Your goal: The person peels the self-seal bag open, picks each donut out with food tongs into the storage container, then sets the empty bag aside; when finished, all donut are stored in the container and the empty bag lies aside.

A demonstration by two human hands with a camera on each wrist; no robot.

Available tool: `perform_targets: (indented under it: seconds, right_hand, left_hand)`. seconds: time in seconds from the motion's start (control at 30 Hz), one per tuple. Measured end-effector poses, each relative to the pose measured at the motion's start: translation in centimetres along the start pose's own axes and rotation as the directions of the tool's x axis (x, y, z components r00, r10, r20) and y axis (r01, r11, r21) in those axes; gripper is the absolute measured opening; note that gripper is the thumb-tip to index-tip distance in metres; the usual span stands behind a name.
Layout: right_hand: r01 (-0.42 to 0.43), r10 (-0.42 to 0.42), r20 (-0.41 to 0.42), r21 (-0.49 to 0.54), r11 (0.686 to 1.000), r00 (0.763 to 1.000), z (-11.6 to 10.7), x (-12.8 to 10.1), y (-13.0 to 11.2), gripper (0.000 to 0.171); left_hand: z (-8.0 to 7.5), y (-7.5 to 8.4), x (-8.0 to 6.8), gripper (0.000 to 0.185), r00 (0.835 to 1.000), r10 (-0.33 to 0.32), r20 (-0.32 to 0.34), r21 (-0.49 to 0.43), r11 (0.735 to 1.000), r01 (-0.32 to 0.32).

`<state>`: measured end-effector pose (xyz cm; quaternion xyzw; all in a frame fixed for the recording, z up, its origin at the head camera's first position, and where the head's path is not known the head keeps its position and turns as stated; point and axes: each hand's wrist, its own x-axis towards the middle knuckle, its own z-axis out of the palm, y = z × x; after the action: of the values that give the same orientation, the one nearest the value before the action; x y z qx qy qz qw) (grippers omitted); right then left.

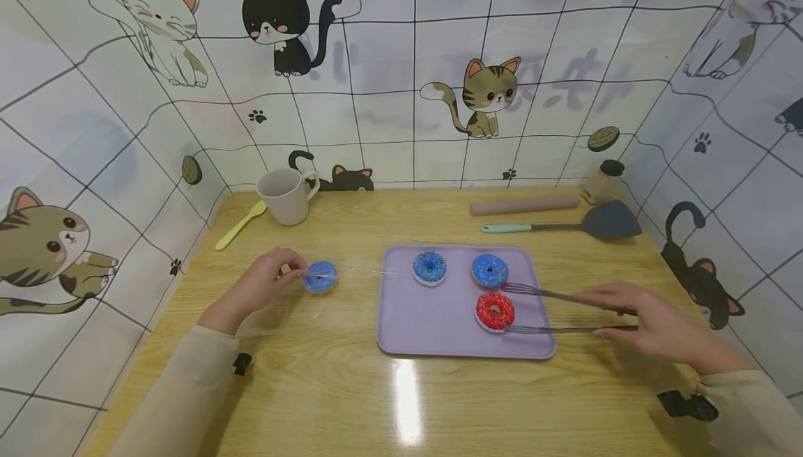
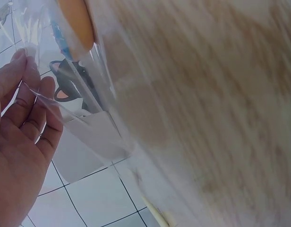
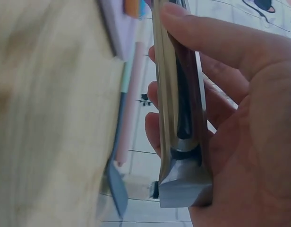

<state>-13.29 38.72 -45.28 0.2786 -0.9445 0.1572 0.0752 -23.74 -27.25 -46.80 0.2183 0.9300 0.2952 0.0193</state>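
Observation:
My left hand point(image 1: 266, 283) pinches the edge of a clear plastic bag point(image 2: 65, 106) between thumb and fingertips. A blue donut point(image 1: 322, 283) sits on the table just right of those fingers, overlapped by the plastic in the head view. My right hand point(image 1: 633, 318) holds metal tongs point(image 1: 564, 329), gripping them near their hinged end point(image 3: 185, 184). The tongs' arms are spread, their tips at the right side of a red donut point(image 1: 486, 314) with sprinkles. That donut lies on a lilac tray point(image 1: 426, 335), along with two blue donuts, one at centre point(image 1: 429, 279) and one to the right point(image 1: 486, 262).
A light mug point(image 1: 285, 199) and a yellow spoon-like utensil point(image 1: 241, 226) stand at the back left. At the back right are a pinkish rolling pin point(image 1: 523, 206), a dark spatula point(image 1: 608, 221) with a mint handle and a black-lidded jar point(image 1: 602, 184). Tiled cat-print walls enclose the table.

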Motion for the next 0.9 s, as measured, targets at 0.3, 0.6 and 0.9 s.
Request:
perform_targets:
  seconds: [0.3,0.6,0.9]
  right_hand:
    - [0.029,-0.029,-0.034,0.001,1.0,0.999,-0.6,2.8,-3.2,0.071]
    - [0.104,-0.103,-0.064,0.016,0.994,0.993,1.7,6.1,-6.9,0.06]
    - [0.062,-0.059,-0.074,0.05,0.997,0.996,3.1,9.1,-9.9,0.049]
  left_hand:
    - [-0.1,0.1,-0.1,0.006,1.0,0.0,-0.013,0.009,1.0,0.001]
    - [-0.3,0.6,-0.1,0.008,1.0,-0.01,-0.009,0.011,1.0,0.01]
    - [-0.5,0.4,-0.3,0.007,0.999,-0.013,-0.03,0.023,1.0,0.013]
